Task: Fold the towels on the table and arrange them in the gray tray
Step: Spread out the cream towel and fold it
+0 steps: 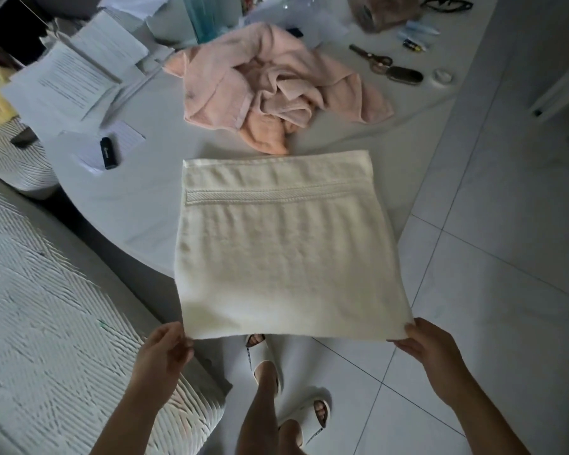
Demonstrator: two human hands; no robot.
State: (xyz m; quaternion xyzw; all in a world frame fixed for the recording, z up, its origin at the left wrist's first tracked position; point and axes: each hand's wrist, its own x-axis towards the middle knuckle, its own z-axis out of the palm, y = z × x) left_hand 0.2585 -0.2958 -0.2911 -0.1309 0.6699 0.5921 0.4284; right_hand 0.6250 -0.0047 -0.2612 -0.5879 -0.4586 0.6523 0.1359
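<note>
White ribbed upholstery (46, 323) fills the left edge, and beside it sheets of printed paper (63, 80) are spread over the far left of the white table (138, 205), with a small black lighter-like object (108, 154) laid on a lined note just nearer. The left hand (165, 353) is seen low and left of centre; its thumb and curled fingers are pinched on the near left corner of the cream towel (286, 251). That towel is held stretched flat, its far edge lying on the table and its near edge hanging past the table's rim above the tiled floor (490, 257). A woven band is seen running across it near the far edge. Beyond it, just apart, a pink towel (270, 90) is left crumpled in a heap on the table. Under the cream towel's near edge, two feet in white slides (266, 359) are seen on the tiles. The right hand (431, 349) is closed in a pinch on the towel's near right corner. Farther right on the table, scissors (373, 59) and a dark oval object (406, 75) are laid side by side. No gray tray can be made out for certain.
</note>
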